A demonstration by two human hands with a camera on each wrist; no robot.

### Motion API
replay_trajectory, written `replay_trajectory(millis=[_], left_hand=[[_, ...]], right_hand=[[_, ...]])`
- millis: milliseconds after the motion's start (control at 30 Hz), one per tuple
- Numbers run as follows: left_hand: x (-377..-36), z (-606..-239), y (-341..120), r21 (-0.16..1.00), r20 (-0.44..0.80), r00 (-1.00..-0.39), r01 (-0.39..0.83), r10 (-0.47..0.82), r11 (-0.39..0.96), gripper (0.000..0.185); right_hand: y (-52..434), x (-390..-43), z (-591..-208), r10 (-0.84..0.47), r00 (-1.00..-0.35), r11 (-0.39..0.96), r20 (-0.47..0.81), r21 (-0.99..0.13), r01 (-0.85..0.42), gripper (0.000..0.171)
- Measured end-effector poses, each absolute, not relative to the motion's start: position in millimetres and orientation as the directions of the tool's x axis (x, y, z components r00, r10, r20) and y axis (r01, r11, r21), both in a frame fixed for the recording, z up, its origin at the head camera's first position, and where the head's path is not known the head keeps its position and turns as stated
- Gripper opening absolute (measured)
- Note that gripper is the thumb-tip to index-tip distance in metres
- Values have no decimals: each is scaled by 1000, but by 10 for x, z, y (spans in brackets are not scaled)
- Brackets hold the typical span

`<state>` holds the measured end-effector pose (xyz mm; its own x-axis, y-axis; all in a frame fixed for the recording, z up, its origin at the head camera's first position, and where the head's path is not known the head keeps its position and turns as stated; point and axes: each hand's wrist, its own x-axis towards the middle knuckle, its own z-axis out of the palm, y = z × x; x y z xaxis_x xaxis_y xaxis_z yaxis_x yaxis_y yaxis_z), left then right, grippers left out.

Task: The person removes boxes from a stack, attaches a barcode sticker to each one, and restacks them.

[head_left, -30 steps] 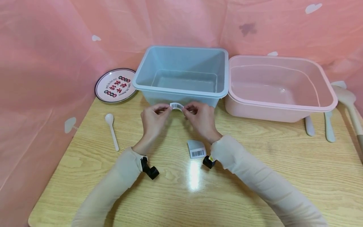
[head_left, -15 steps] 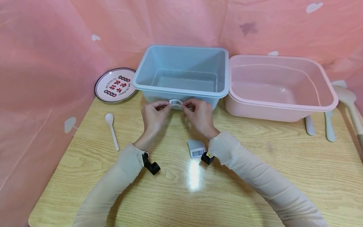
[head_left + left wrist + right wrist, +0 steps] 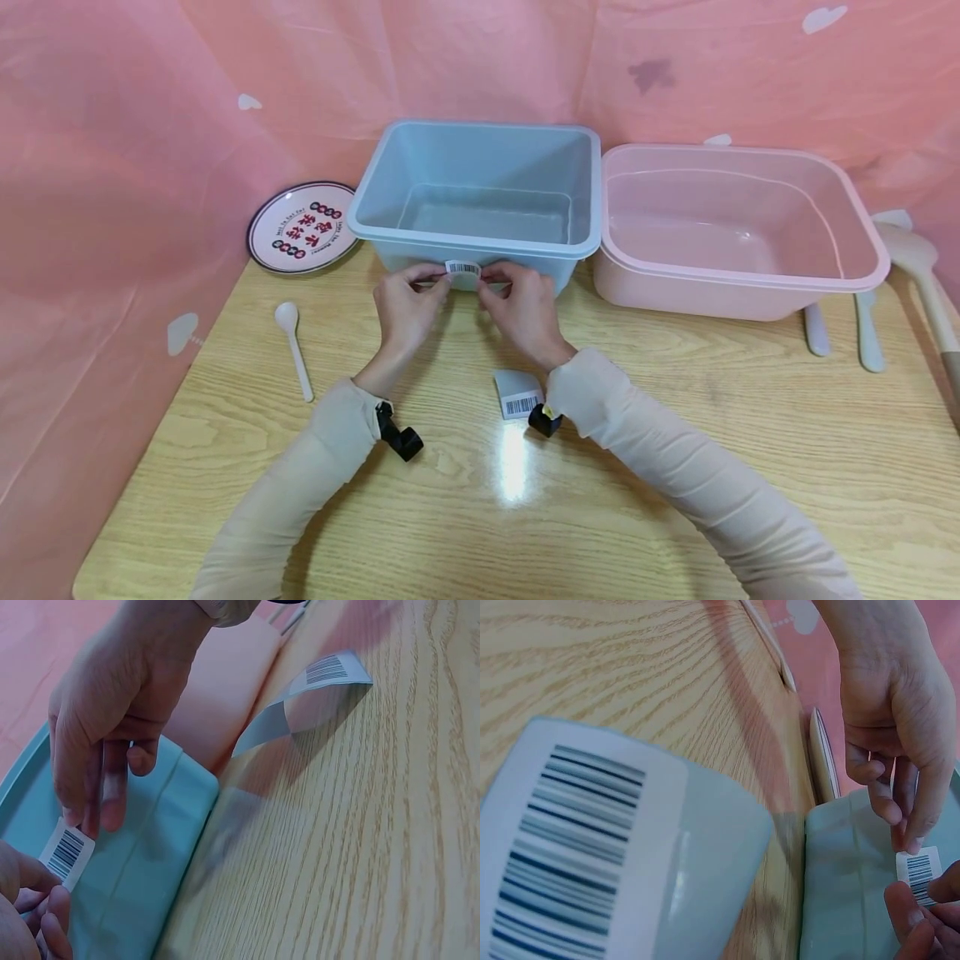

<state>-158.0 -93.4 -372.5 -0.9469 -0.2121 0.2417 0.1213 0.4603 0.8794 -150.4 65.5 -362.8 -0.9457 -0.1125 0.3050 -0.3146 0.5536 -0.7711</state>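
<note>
Both hands pinched the label (image 3: 462,268): left hand (image 3: 406,308) on its left end, right hand (image 3: 522,310) on its right, holding it against the blue bin's (image 3: 480,237) front wall, above the counter (image 3: 675,433).

The head view looks down from above the blue tub (image 3: 480,200); both wrist views sit close, sharing its front wall.

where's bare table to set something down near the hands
Bare wood lies near the table's front edge, and between the white plastic spoon and left hand. Crowded: by the blue plastic tub and barcode sheet.
</note>
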Motion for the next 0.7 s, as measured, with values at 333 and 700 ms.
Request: replay_trajectory(millis=[333,700], left_hand=[[-1565,-3705,-931,885,212,-954,94,-214,455,11],[-1519,-3746,-955,885,227,-960,133,-165,447,11]], right_hand=[[666,-1483,-3625,-87,-950,543,298,-786,-296,20],[705,-1468,-3626,-157,-946,567,284,-758,-322,18]])
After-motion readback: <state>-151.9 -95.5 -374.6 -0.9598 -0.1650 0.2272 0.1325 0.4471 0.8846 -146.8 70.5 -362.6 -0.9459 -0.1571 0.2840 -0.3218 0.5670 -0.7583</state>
